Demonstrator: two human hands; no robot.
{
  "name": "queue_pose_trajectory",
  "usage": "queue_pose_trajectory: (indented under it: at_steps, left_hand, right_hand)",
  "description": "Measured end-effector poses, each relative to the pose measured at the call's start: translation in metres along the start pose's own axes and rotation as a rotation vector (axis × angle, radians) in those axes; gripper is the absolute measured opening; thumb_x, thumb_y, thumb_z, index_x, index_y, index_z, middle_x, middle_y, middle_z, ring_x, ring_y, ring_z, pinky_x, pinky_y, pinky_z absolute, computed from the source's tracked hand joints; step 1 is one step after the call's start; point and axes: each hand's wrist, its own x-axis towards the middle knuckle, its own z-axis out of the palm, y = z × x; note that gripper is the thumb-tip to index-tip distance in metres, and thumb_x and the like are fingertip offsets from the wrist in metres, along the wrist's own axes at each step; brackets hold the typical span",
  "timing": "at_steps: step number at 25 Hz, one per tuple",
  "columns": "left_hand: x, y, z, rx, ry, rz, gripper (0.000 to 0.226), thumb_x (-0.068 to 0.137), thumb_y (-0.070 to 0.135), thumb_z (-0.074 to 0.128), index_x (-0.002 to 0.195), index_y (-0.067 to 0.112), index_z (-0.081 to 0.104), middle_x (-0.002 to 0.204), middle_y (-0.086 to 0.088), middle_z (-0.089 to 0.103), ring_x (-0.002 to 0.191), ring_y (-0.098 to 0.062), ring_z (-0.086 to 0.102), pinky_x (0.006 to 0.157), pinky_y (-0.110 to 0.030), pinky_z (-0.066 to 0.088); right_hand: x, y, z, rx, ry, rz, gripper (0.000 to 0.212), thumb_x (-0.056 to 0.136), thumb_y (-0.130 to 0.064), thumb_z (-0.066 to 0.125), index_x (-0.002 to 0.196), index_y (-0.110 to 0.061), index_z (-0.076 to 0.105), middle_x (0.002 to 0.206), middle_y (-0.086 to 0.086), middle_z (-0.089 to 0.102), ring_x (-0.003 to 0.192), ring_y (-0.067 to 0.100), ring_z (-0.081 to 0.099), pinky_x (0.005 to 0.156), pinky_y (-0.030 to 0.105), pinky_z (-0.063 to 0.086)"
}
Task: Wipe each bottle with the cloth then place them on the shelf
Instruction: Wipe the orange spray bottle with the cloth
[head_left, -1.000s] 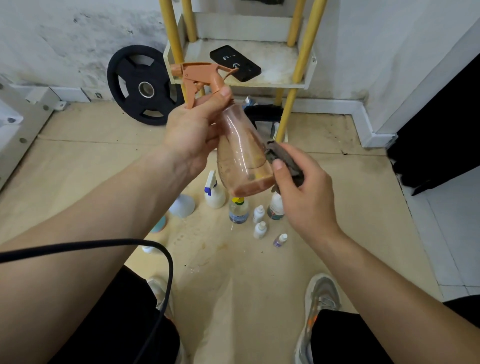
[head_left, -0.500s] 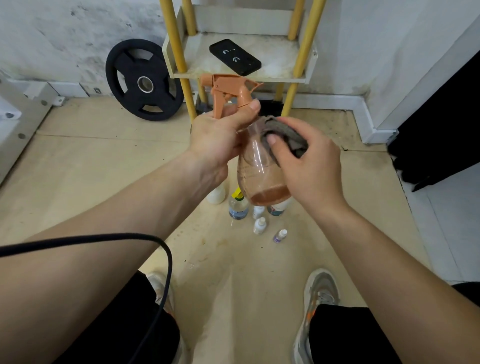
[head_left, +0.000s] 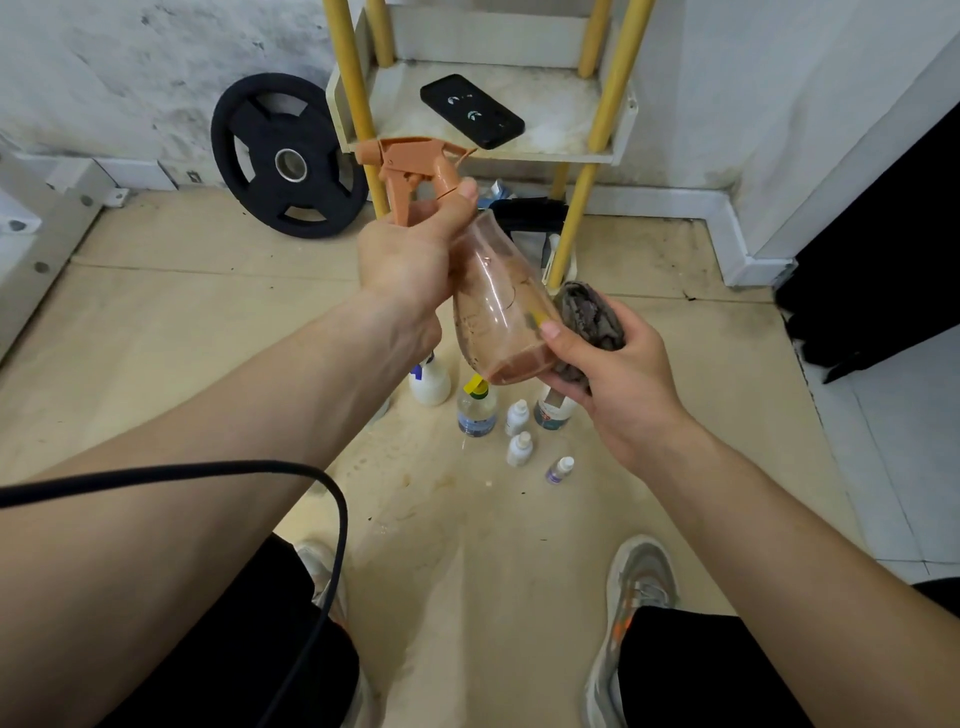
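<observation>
Your left hand (head_left: 410, 260) grips the neck of the clear orange-trigger spray bottle (head_left: 493, 301), tilted before the yellow-posted shelf (head_left: 613, 150). Your right hand (head_left: 618, 369) fingers curl round the dark grey cloth (head_left: 589, 317), pressing it against the bottle's base.

Nothing is legible: labels on the small white plastic bottles (head_left: 518, 417) and white marks on the flat black device (head_left: 470, 111) are too small to read.

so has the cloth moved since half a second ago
Yes. The cloth in the right hand has slid down the spray bottle from its shoulder to near its base, farther below the shelf edge.
</observation>
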Motion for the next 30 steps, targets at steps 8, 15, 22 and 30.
queue_pose_trajectory:
  at_steps: [8, 15, 22, 30]
  left_hand:
    - [0.005, 0.012, -0.015, 0.137, -0.452, 0.107, 0.042, 0.091, -0.010, 0.047, 0.131, -0.001, 0.056, 0.110, -0.012, 0.069, 0.106, -0.023, 0.066, 0.097, -0.035, 0.053]
    - [0.016, 0.019, -0.024, 0.233, -0.660, 0.161, 0.037, 0.094, 0.006, 0.056, 0.131, 0.005, 0.054, 0.104, 0.000, 0.067, 0.104, -0.016, 0.063, 0.089, -0.030, 0.051]
    - [0.019, 0.025, -0.028, 0.228, -0.854, 0.100, 0.042, 0.096, 0.004, 0.045, 0.136, -0.006, 0.039, 0.106, -0.002, 0.068, 0.100, -0.015, 0.062, 0.105, -0.041, 0.042]
    - [0.018, 0.021, -0.027, 0.253, -0.809, 0.170, 0.048, 0.096, 0.004, 0.048, 0.140, -0.012, 0.037, 0.125, -0.021, 0.054, 0.118, -0.032, 0.054, 0.102, -0.041, 0.048]
  right_hand:
    - [0.007, -0.012, -0.004, 0.161, 0.038, 0.139, 0.025, 0.089, -0.010, 0.073, 0.113, -0.006, 0.067, 0.106, 0.009, 0.077, 0.098, 0.022, 0.075, 0.079, 0.037, 0.061]
    - [0.008, -0.018, -0.003, 0.193, -0.086, 0.298, 0.019, 0.092, -0.022, 0.067, 0.106, -0.010, 0.072, 0.101, 0.007, 0.077, 0.090, 0.020, 0.074, 0.072, 0.033, 0.060]
    - [0.007, -0.021, -0.001, 0.151, -0.118, 0.295, 0.016, 0.093, -0.020, 0.064, 0.103, -0.010, 0.072, 0.101, 0.009, 0.076, 0.092, 0.021, 0.073, 0.078, 0.038, 0.060]
    - [0.009, -0.020, 0.000, 0.101, -0.113, 0.230, 0.026, 0.094, -0.015, 0.065, 0.117, -0.005, 0.068, 0.111, 0.015, 0.075, 0.100, 0.026, 0.073, 0.079, 0.042, 0.061]
